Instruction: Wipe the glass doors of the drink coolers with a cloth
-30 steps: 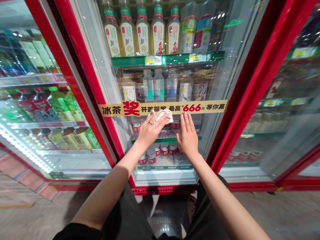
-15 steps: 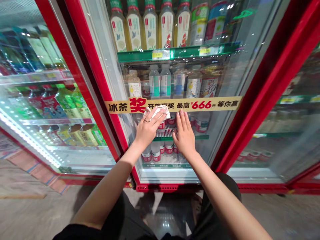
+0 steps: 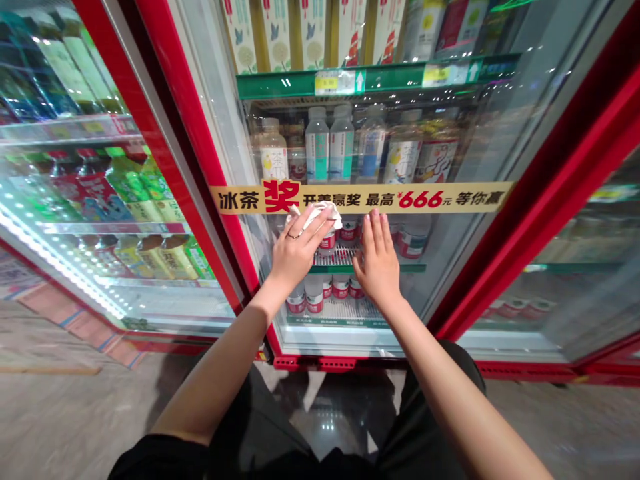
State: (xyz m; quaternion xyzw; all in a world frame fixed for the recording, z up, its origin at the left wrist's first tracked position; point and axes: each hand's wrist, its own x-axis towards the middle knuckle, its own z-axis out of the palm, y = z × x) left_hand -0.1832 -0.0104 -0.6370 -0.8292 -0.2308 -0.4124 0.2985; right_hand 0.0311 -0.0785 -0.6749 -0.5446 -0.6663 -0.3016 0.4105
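My left hand (image 3: pixel 295 250) presses a crumpled white cloth (image 3: pixel 320 213) against the glass door (image 3: pixel 450 133) of a red-framed drinks fridge, just under a yellow banner sticker (image 3: pixel 360 198) with red and black lettering. A ring shows on one finger. My right hand (image 3: pixel 377 260) lies flat on the same glass beside it, fingers stretched out and together, holding nothing.
Behind the glass stand rows of bottles (image 3: pixel 330 143) on green-edged shelves (image 3: pixel 360 80) and small red-capped bottles (image 3: pixel 320 293) lower down. Another fridge door (image 3: pixel 90 200) full of bottles is at the left, a further one (image 3: pixel 590 253) at the right. Grey tiled floor (image 3: pixel 60 413) lies below.
My left hand with the cloth has slid a little leftward along the lower edge of the banner. The view has tipped downward, so the shelves sit higher in frame. The right hand stays flat.
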